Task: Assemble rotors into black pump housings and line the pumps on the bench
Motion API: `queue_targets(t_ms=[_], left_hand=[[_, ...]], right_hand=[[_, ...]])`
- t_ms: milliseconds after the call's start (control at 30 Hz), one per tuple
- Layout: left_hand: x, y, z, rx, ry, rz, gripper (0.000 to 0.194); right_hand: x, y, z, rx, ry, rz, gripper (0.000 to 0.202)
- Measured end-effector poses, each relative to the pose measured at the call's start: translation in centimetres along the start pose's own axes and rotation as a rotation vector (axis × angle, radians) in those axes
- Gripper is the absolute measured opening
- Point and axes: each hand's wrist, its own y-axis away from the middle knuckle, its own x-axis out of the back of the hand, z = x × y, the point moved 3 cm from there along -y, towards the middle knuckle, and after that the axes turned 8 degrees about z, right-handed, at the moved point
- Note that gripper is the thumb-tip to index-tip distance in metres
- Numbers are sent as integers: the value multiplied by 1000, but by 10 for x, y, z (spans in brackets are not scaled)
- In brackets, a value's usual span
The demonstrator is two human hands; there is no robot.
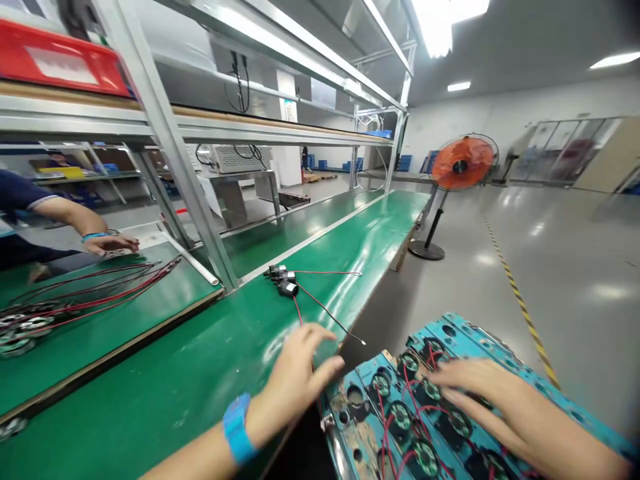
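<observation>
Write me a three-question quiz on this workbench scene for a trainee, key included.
1. Multiple choice: what lies beneath the right grip? (a) the red bin; (b) the blue tray; (c) the metal upright.
2. True or false: the orange pedestal fan stands on the floor.
3. Fill in: the black wired cylinders lie on the ____ worktop.

Key: 1. b; 2. true; 3. green.
</observation>
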Motion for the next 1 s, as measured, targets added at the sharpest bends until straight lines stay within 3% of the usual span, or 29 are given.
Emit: queue_targets(t_ms=[33, 100, 233, 333, 433, 533, 633, 800, 900, 1000], left_hand=[[10, -19, -23, -6, -223, 110, 34], [20, -54, -66, 35, -399, 229, 45], [11, -112, -121, 39, -506, 287, 55], [-6, -138, -141, -8, -558, 240, 51], [-13, -147, -160, -29, -596, 166, 37], [-3, -138, -178, -89, -584, 56, 29], [23, -115, -194, -142, -506, -54, 30], [74, -78, -227, -143, -333, -134, 43], [86, -67, -243, -161, -247, -153, 50], [90, -62, -245, -197, -242, -111, 61]], right_hand=[[-17, -38, -9, 58, -34, -73, 26], [-59, -125, -26, 105, -117, -134, 31], [-158, -287, -46, 65, -160, -168, 35], [-219, -364, -54, 23, -146, -178, 34], [-267, -408, -62, 19, -175, -230, 32], [-300, -429, -67, 53, -233, -312, 29], [-313, -431, -61, 55, -258, -336, 28], [-302, -392, -57, 12, -233, -262, 29], [-299, -360, -76, 0, -247, -231, 30], [-299, -339, -97, -7, -276, -190, 34]])
